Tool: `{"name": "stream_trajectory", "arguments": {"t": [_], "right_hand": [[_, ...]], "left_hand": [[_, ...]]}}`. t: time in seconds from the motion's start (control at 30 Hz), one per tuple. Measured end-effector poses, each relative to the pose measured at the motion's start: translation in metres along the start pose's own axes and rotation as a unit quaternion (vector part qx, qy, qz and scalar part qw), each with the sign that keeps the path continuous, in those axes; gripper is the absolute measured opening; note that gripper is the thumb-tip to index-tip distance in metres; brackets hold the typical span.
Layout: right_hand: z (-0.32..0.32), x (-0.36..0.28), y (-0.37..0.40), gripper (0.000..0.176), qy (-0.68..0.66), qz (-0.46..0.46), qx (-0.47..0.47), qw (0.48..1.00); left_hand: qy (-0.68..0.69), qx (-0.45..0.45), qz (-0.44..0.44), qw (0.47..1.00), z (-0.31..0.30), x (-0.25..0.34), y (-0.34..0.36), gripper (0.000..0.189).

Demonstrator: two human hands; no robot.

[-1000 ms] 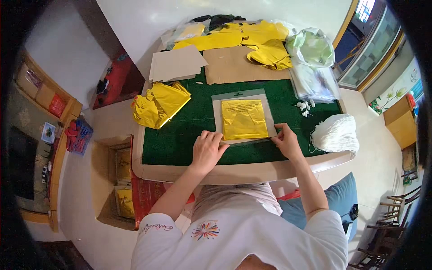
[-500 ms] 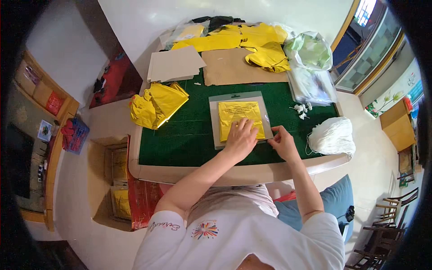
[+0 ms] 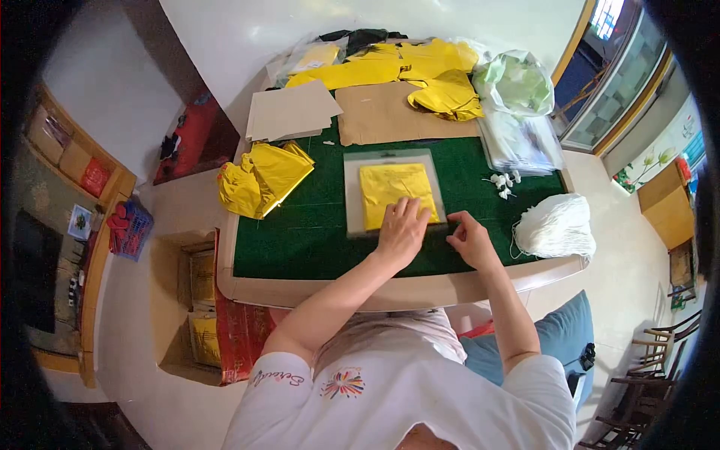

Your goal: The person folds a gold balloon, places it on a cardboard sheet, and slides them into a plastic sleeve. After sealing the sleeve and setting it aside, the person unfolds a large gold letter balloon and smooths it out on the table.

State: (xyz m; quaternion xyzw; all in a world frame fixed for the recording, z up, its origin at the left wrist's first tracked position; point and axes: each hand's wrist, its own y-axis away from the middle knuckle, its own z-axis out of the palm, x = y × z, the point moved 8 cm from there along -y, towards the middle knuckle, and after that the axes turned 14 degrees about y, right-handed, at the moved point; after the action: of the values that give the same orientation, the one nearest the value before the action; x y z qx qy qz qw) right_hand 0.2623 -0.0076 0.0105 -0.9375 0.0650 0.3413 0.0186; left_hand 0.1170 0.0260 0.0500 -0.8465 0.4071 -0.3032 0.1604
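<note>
A folded yellow foil sheet (image 3: 391,184) lies in a clear plastic bag (image 3: 352,214) with a hang hole at its top edge. Both rest on the green table cover (image 3: 300,244). My left hand (image 3: 403,234) lies over the lower part of the yellow foil, fingers stretched out across the bag. Just off the bag's lower right side is my right hand (image 3: 472,240), its thumb and index finger bent with a gap between them. I see nothing in it.
Crumpled yellow foil (image 3: 264,178) is at the left, below grey-white cards (image 3: 291,111). Brown cardboard (image 3: 367,116) and more yellow foil (image 3: 442,60) lie behind. White string (image 3: 555,227), small white plastic pieces (image 3: 504,183) and clear bags (image 3: 521,142) are at the right. A carton (image 3: 169,300) holds yellow packs.
The bag with the yellow foil has shifted slightly up and left. My right fingers have come off its lower right corner. My left hand stays on it.
</note>
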Motion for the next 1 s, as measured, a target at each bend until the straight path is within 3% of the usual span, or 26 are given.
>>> {"name": "stream_trajectory", "arguments": {"t": [0.07,0.2,0.23,0.27,0.33,0.37,0.43,0.53,1.0], "right_hand": [[-0.001,-0.002,0.001,0.038,0.002,-0.007,0.003,1.000],[-0.004,-0.009,0.008,0.031,0.034,-0.022,0.035,0.999],[-0.003,-0.013,0.010,0.031,0.033,-0.024,0.035,0.999],[-0.005,-0.030,0.015,0.031,0.062,-0.088,0.062,0.992],[-0.006,-0.068,0.027,0.030,0.118,-0.199,0.095,0.968],[-0.002,-0.071,0.024,0.030,0.114,-0.198,0.093,0.969],[0.010,-0.085,0.023,0.031,0.214,-0.272,0.103,0.933],[0.019,-0.087,0.021,0.034,0.302,-0.276,0.089,0.908],[0.031,-0.104,0.015,0.047,0.346,-0.309,0.074,0.883]], "left_hand": [[0.012,-0.003,-0.034,0.999,0.001,-0.013,-0.001,0.029],[0.041,0.024,-0.013,0.999,-0.023,-0.011,0.014,0.026],[0.080,-0.030,-0.027,0.996,-0.019,-0.015,0.029,0.028],[0.116,-0.086,-0.039,0.989,-0.013,-0.017,0.040,0.030],[0.099,-0.085,-0.008,0.991,-0.018,-0.005,0.053,0.034],[0.084,-0.079,0.027,0.993,-0.020,0.003,0.058,0.037],[0.085,-0.099,-0.006,0.991,-0.016,0.004,0.060,0.045],[0.084,-0.078,-0.012,0.993,-0.018,0.007,0.055,0.048],[0.072,-0.106,-0.029,0.991,-0.007,0.005,0.050,0.057]]}}
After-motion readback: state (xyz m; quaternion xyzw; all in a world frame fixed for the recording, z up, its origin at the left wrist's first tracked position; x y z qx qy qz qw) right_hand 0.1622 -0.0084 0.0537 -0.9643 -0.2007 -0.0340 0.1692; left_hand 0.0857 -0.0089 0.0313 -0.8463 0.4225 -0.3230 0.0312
